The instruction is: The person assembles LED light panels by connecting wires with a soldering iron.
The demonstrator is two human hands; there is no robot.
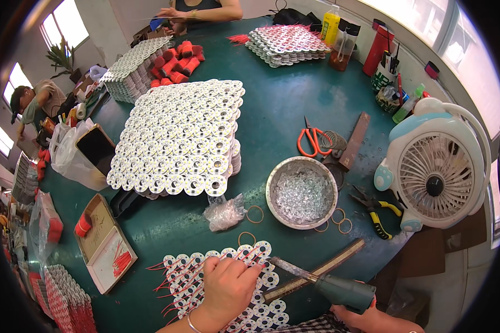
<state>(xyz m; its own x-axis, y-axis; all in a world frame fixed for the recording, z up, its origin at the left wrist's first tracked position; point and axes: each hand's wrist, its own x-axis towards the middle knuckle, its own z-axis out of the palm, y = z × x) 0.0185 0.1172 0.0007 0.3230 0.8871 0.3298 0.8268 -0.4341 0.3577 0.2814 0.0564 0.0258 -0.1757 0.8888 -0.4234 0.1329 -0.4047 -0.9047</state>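
Note:
A panel of round white circuit boards (272, 321) lies at the near edge of the table, with thin red wires (164, 286) running across it and out past its left side. My left hand (228, 286), with a bangle at the wrist, rests over the panel. Its fingers are curled and pinched at the upper right boards, where a bit of red wire shows at the fingertips. My right hand (355, 316) is closed round the green handle of a soldering iron (344, 291). The iron's metal tip points left, close to my left fingertips. Beneath the iron, a long narrow bar (339, 256) lies slantwise, its lower end over the panel.
Beyond the panel stand a bowl of clear small pieces (303, 194), orange-handled scissors (311, 139), pliers (378, 211) and a fan (436, 166). A large stack of board panels (178, 136) fills the middle left, near a cardboard tray (103, 244). Two other people are farther back.

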